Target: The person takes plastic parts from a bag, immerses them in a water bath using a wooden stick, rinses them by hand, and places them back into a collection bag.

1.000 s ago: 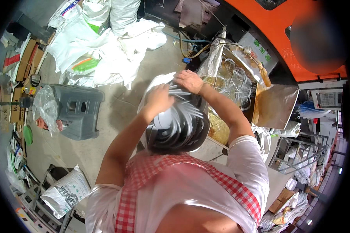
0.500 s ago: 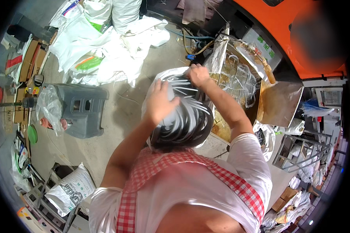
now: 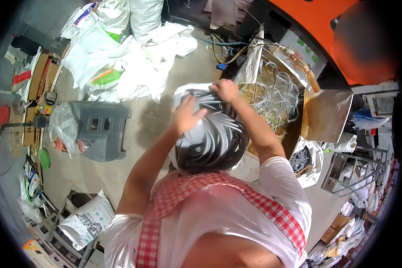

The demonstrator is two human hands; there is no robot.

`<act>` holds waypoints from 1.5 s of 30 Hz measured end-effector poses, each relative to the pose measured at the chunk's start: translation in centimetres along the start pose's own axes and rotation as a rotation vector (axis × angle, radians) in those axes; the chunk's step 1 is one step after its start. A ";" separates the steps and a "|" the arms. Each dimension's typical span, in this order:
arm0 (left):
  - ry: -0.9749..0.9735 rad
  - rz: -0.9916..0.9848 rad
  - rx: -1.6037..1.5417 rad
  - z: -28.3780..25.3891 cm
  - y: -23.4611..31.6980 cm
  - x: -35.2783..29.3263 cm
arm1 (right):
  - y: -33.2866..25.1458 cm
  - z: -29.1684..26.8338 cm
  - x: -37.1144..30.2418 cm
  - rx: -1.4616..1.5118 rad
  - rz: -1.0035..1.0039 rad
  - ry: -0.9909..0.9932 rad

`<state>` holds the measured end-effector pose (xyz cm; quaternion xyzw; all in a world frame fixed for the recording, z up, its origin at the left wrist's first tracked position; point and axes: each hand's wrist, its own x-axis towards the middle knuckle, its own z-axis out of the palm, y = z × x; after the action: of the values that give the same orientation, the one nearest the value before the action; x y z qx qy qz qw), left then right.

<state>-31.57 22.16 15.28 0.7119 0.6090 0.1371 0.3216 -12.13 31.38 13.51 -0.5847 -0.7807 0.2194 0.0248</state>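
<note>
In front of my body stands a white bag [image 3: 179, 94], packed with curved white, grey and black plastic strips [image 3: 216, 136]. My left hand [image 3: 187, 117] lies over the strips near the bag's left side, its fingers spread. At the far edge, my right hand [image 3: 227, 90] is closed with curled fingers where the bag's rim meets the strips. It appears to grip the rim; the fingertips are partly hidden. The bag's near side is against my red-checked apron [image 3: 187, 190].
To the left stands a grey plastic stool [image 3: 103, 129] with a clear bag over one end. White sacks [image 3: 138, 62] lie on the far floor. At right is an open box [image 3: 295, 140] with clear tangled plastic, beside an orange machine [image 3: 308, 15]. A metal frame [image 3: 355, 172] stands farther right.
The whole view has shifted slightly. My right hand has moved a little toward the left along the bag's far edge. My left hand stays over the strips.
</note>
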 end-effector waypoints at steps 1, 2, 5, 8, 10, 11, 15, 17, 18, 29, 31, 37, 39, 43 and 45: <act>0.065 0.106 -0.081 -0.1 -0.4 -0.3 | 1.6 -0.8 -1.4 0.079 -0.051 0.130; 0.129 0.209 -0.163 -0.7 -1.3 -1.1 | 3.0 -1.4 -3.1 0.154 -0.070 0.330; 0.404 0.168 -0.176 -1.8 -1.7 -2.3 | 5.2 -3.8 -9.5 0.268 0.206 0.503; 0.463 0.154 -0.271 1.8 -4.3 -1.0 | 8.7 1.4 -13.7 0.361 0.425 0.345; 0.451 0.228 -0.256 3.3 -5.0 0.2 | 11.1 5.8 -14.6 0.899 0.509 0.034; 0.474 0.269 -0.162 3.3 -5.1 0.6 | 11.1 7.0 -14.4 0.897 0.484 0.089; 0.251 -0.113 -0.182 -0.3 -2.7 -1.7 | 9.6 4.3 -16.1 0.261 0.573 0.157; -0.063 -0.281 -0.106 0.1 -5.2 -4.4 | 12.0 6.4 -18.8 0.267 0.530 0.121; -0.303 -0.307 -0.045 1.7 -7.8 -5.4 | 13.4 8.1 -19.9 0.710 0.671 0.097; 0.391 -0.647 -0.922 5.3 -9.0 -4.1 | 8.9 11.3 -17.2 1.734 0.942 0.378; 0.317 -0.632 -1.131 1.0 -6.2 -3.7 | 5.1 7.2 -16.6 1.441 0.885 0.331; 0.272 0.068 -0.075 -0.4 -9.9 -6.5 | -2.3 1.2 -18.5 1.732 0.745 0.313; 0.327 -0.117 -0.300 -0.2 -9.2 -6.5 | -1.4 3.6 -18.7 1.606 0.603 0.397; 0.401 -0.323 -0.577 3.8 -15.7 -5.6 | -3.1 5.1 -15.8 1.192 0.831 0.341; 0.273 -0.532 -0.990 -0.1 -10.7 -5.5 | -1.2 5.8 -16.1 1.220 0.790 0.385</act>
<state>-41.18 17.49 9.69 0.2748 0.6662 0.4107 0.5586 -9.85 14.46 12.21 -0.7320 -0.2346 0.4993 0.3998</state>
